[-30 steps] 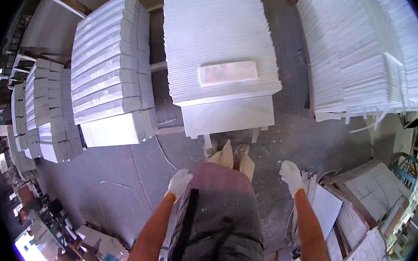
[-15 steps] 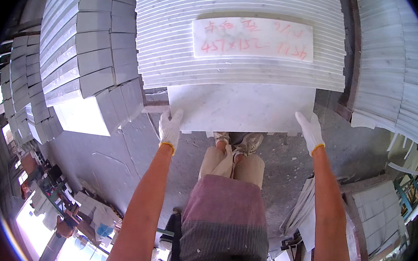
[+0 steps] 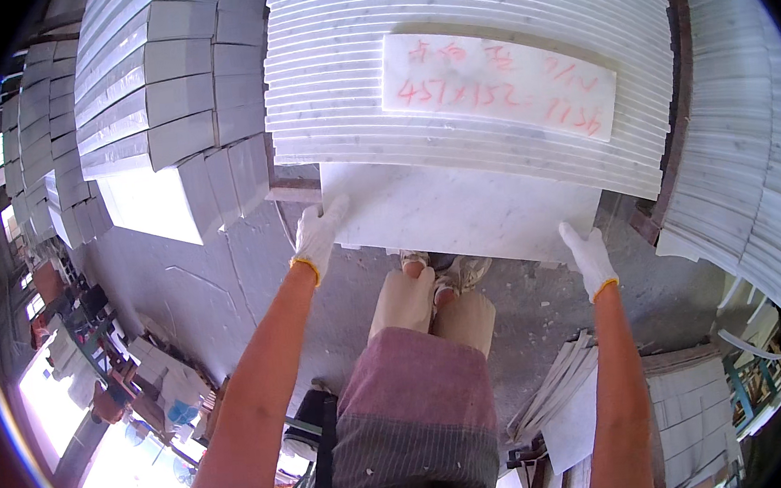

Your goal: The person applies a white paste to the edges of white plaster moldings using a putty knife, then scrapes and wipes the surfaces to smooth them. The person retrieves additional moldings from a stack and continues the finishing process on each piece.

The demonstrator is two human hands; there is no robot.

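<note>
A white, faintly veined marble slab (image 3: 461,206) is tilted in front of the stack of thin marble tiles (image 3: 474,136). My left hand (image 3: 319,231), in a white glove with a yellow cuff, grips the slab's left edge with the thumb over its face. At the near right corner, my gloved right hand (image 3: 589,256) holds the right edge, thumb likewise on the face. The fingers behind the slab are partly hidden. On top of the stack lies a loose marble strip (image 3: 499,84) with red handwriting.
Stacked pale boxes (image 3: 182,104) stand at the left. A dark metal frame (image 3: 679,84) borders the stack, and more long white tiles (image 3: 739,125) are piled at the right. My shoes rest on the grey concrete floor (image 3: 202,295) below the slab. Thin strips (image 3: 553,387) lie nearer me at right.
The view has turned slightly, so the stack and slab appear tilted lower on the right. Both hands stay at the slab's sides; the right hand appears a little lower.
</note>
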